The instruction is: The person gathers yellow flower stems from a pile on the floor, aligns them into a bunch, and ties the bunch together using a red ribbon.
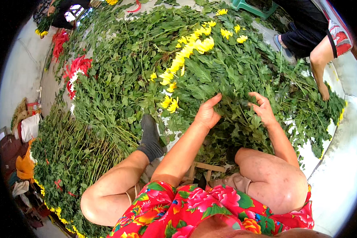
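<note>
Leafy green flower stems (235,104) lie in a bundle before me, between my two hands. My left hand (208,111) is at the bundle's left side, its thumb raised over the leaves and its fingers partly hidden under them. On the bundle's other side is my right hand (263,108), thumb and forefinger apart at the leaves; whether it pinches a stem cannot be told. Yellow chrysanthemum heads (186,52) form a curved row along the far left edge of a large spread of leafy stems (214,68).
Cut stems (86,148) are heaped at left, near red ribbons (77,67). More stems with yellow flowers lie at right, where another person's hand (323,91) reaches down. A green plastic stool (255,11) stands at the far side. Another person (52,12) is at upper left.
</note>
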Demonstrator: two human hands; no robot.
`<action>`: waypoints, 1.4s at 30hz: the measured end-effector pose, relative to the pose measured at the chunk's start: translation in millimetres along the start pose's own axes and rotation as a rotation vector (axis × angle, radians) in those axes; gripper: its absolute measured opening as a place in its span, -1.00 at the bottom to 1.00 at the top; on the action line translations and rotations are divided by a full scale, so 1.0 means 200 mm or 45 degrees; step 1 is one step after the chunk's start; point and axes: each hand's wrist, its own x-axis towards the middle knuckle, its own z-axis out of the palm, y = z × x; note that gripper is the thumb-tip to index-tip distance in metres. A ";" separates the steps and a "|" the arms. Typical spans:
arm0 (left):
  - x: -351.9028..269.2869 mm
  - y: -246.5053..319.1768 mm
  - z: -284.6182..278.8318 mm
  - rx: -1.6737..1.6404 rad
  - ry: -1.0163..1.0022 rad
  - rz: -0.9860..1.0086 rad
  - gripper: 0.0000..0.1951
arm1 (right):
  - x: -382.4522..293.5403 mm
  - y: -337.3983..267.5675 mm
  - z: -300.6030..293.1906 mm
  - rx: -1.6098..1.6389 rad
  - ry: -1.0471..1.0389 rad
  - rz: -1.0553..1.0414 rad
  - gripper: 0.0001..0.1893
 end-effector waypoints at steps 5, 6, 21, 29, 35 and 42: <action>0.04 -0.02 -0.01 -0.005 0.042 0.066 -0.53 | 0.01 -0.08 0.01 -0.197 0.100 -0.023 -0.47; 0.06 -0.02 -0.01 -0.011 0.045 0.074 -0.53 | 0.02 -0.09 0.02 -0.142 0.126 -0.102 -0.48; 0.09 -0.03 -0.03 0.053 -0.001 0.109 -0.03 | -0.14 -0.60 0.17 -1.003 0.278 -0.814 -0.48; 0.03 -0.05 -0.02 0.291 -0.211 0.166 0.13 | -0.24 -0.35 0.29 -1.300 0.120 -0.768 -0.42; 0.05 -0.05 -0.04 0.232 0.249 0.139 -0.57 | -0.18 -0.38 0.22 -1.057 -0.285 -0.475 -0.62; -0.04 -0.04 -0.05 0.201 0.293 0.075 -0.56 | 0.20 -0.06 -0.32 -1.309 0.556 -0.250 -0.76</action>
